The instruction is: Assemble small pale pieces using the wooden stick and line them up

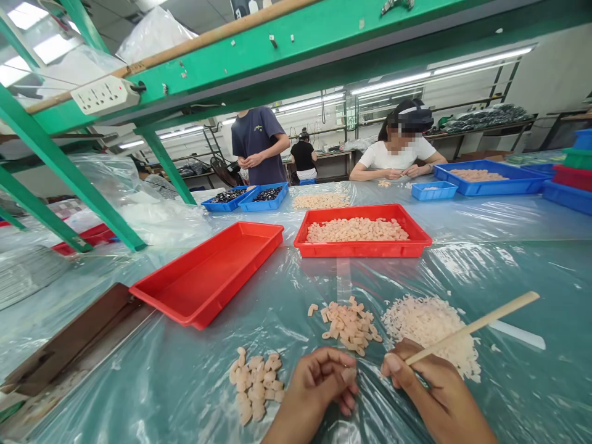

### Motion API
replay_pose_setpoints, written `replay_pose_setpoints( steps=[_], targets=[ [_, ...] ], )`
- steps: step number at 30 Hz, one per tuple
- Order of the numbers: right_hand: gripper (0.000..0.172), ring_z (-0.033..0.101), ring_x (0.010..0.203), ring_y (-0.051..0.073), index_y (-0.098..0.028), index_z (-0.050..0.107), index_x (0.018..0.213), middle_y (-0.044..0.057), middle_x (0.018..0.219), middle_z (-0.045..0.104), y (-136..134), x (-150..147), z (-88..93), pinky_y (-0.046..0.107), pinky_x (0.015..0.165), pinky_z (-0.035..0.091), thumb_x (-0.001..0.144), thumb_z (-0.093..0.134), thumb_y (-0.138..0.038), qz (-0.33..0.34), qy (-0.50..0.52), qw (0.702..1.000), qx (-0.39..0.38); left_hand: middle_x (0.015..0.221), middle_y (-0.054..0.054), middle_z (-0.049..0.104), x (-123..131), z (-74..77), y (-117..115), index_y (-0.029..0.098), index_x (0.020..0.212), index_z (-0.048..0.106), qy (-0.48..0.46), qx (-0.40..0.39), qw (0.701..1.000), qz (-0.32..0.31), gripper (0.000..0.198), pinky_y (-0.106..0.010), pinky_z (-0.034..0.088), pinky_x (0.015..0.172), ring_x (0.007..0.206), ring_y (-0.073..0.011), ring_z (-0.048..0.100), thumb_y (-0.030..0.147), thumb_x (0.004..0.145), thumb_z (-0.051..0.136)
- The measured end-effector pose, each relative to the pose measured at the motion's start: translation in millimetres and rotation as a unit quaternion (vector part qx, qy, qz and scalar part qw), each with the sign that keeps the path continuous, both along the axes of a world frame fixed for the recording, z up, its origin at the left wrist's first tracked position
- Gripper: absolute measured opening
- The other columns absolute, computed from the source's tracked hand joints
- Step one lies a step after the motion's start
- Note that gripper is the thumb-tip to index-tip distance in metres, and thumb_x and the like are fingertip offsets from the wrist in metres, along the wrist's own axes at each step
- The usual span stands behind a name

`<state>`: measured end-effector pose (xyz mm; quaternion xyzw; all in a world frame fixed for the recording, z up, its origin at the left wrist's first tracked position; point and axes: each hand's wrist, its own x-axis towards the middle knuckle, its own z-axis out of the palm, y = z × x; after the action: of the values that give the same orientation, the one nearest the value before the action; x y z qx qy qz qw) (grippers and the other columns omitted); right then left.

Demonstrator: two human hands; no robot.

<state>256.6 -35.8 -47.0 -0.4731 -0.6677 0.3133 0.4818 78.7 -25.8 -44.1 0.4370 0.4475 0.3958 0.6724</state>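
In the head view, the left hand [314, 394] curls with its fingers pressed together; whether they hold anything cannot be told. The right hand [430, 388] has its fingers clamped on a wooden stick [472, 330]. On plastic sheeting [531, 382], pale pieces [349, 324] lie at 12 o'clock, shreds [430, 327] at 1 o'clock, and more pieces [254, 385] at 10 o'clock.
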Motion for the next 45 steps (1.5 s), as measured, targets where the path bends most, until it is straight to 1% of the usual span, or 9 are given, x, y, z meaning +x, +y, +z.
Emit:
replay_pose_setpoints(
  steps=[6,14,19,23,28,31,35,38,45],
  targets=[
    [0.044,0.048,0.052,0.016,-0.02,0.051,0.06,-0.002,0.057,0.042,-1.6,-2.5,2.4,0.024,0.052,0.036,0.092,0.04,-0.047,-0.006,-0.004,1.0,-0.005,0.067,-0.003,0.063,-3.8,19.1,11.3,0.009,0.087,0.066,0.007,-0.015,0.999,0.041,0.036,-0.019,0.044,0.057,0.057,-0.009,0.055,0.038,0.068,0.076],
    [0.042,0.049,0.056,0.016,-0.02,0.051,0.062,-0.002,0.059,0.045,1.0,3.2,-2.4,0.024,0.056,0.038,0.094,0.037,-0.042,0.012,-0.041,0.999,0.005,0.104,-0.009,0.061,-22.1,41.8,31.0,0.015,0.123,0.051,0.196,0.129,0.972,-0.009,0.052,-0.031,0.045,0.08,0.09,-0.0201,0.059,0.036,0.077,0.064],
    [0.039,0.043,0.055,0.014,-0.021,0.04,0.06,-0.003,0.059,0.037,1.2,4.8,-0.6,0.023,0.054,0.035,0.095,0.036,-0.04,0.036,-0.066,0.997,-0.009,0.113,-0.005,0.059,-54.5,55.7,14.4,0.025,0.104,0.064,0.47,0.188,0.861,-0.058,0.03,-0.034,0.038,0.087,0.098,-0.023,0.055,0.017,0.077,0.056],
    [0.039,0.042,0.055,0.015,-0.022,0.039,0.06,-0.003,0.059,0.036,1.1,3.0,-1.2,0.024,0.052,0.034,0.095,0.034,-0.04,0.049,-0.083,0.995,-0.004,0.087,-0.004,0.064,-64.9,63.7,0.7,0.02,0.073,0.068,0.619,0.178,0.76,-0.09,0.027,-0.031,0.038,0.078,0.09,-0.0247,0.056,0.002,0.066,0.05],
    [0.042,0.044,0.053,0.015,-0.021,0.039,0.058,-0.003,0.057,0.038,1.9,1.7,-4.1,0.023,0.051,0.036,0.095,0.034,-0.042,0.036,-0.098,0.994,0.006,0.083,-0.006,0.06,-65.2,57.1,-2.8,0.018,0.054,0.059,0.649,0.228,0.716,-0.123,0.025,-0.028,0.037,0.072,0.083,-0.0216,0.054,0.002,0.069,0.046],
    [0.045,0.047,0.051,0.014,-0.021,0.044,0.056,-0.003,0.054,0.043,2.3,1.8,-4.8,0.023,0.05,0.039,0.095,0.035,-0.042,0.025,-0.109,0.994,0.015,0.076,-0.003,0.058,-60.7,53.2,-1.7,0.017,0.059,0.056,0.626,0.229,0.741,-0.079,0.021,-0.026,0.036,0.065,0.072,-0.0179,0.053,0.002,0.067,0.045],
    [0.036,0.064,0.064,0.019,-0.022,0.066,0.069,0.002,0.068,0.067,3.7,1.8,-6.0,0.024,0.058,0.049,0.091,0.045,-0.042,0.022,-0.072,0.997,0.008,0.061,0.001,0.053,-42.7,46.7,-1.2,0.017,0.069,0.059,0.409,0.186,0.893,0.017,0.007,-0.024,0.038,0.056,0.058,-0.0143,0.05,0.021,0.074,0.056],
    [0.024,0.068,0.071,0.021,-0.025,0.072,0.084,0.003,0.078,0.073,5.2,0.2,-8.7,0.026,0.064,0.052,0.087,0.051,-0.035,0.045,-0.063,0.997,-0.007,0.065,-0.001,0.06,-23.7,34.3,-3.0,0.013,0.087,0.066,0.159,0.099,0.982,0.027,0.03,-0.024,0.044,0.059,0.061,-0.0147,0.057,0.037,0.07,0.071],
    [0.019,0.067,0.063,0.017,-0.022,0.071,0.072,0.002,0.069,0.072,4.5,-6.5,-12.3,0.024,0.058,0.048,0.079,0.053,-0.026,0.062,-0.018,0.998,-0.019,0.07,-0.007,0.069,6.1,6.6,-6.0,0.01,0.076,0.072,-0.055,-0.004,0.998,0.017,0.035,-0.02,0.048,0.06,0.059,-0.0104,0.062,0.035,0.055,0.087]
  ],
)
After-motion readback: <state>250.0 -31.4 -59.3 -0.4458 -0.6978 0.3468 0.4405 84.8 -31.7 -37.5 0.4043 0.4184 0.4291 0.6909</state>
